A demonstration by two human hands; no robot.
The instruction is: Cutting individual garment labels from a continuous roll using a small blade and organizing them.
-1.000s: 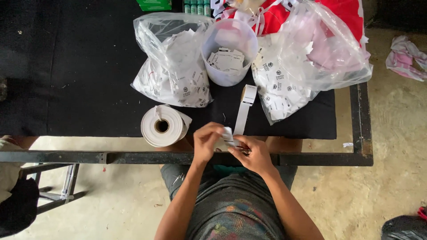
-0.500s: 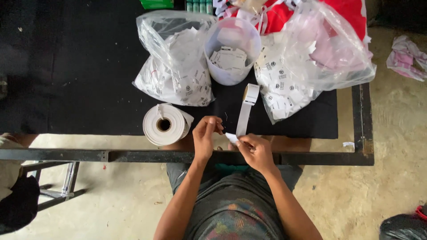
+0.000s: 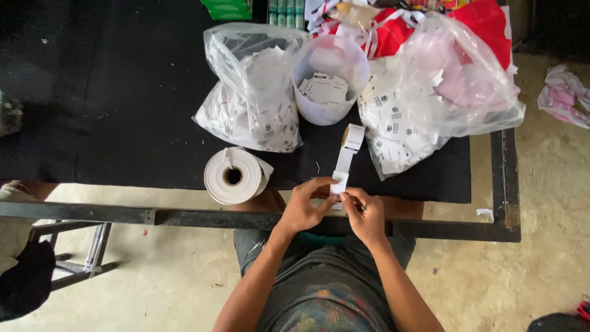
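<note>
Together, left hand (image 3: 304,209), right hand (image 3: 364,215) pinching thin white paper label strip (image 3: 342,166), glossy roll (image 3: 235,176) nearby

A black-topped counter (image 3: 123,110) on a dark metal frame carries a big white paper roll (image 3: 233,176) near its front edge, two clear plastic bags of white tags (image 3: 258,104) (image 3: 430,104), a white tub (image 3: 329,80) between them, and a small label roll (image 3: 352,136) just in front.

Soft, even daylight; the black table (image 3: 123,123) swallows detail, the clear plastic bags (image 3: 455,92) show mild glare, and edges blur slightly
</note>
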